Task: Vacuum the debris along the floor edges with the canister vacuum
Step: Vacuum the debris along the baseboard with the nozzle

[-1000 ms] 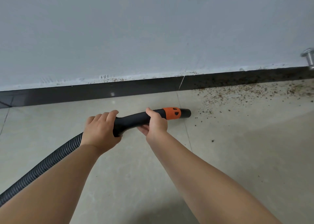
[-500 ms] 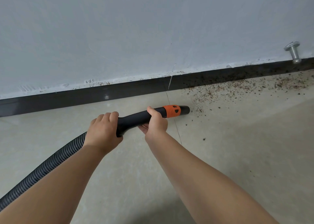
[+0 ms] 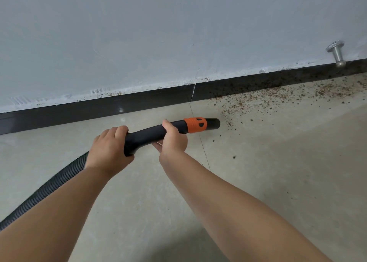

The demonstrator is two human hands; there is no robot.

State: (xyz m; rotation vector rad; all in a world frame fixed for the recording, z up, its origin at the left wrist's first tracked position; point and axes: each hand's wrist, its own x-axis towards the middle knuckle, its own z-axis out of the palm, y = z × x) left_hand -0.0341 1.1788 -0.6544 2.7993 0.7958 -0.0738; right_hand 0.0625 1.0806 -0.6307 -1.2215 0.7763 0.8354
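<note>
A single wide-angle view from the person's head looks forward and down, close over both forearms. It faces the floor where it meets the wall, the baseboard slanting across the frame.

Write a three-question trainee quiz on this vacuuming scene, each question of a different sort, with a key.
1. True or false: the nozzle points toward the debris.
2. Which hand grips nearer the orange collar? A) left hand B) right hand
3. Fill in: the metal doorstop sticks out of the ____.

Key: 1 true; 2 B; 3 wall.
</note>
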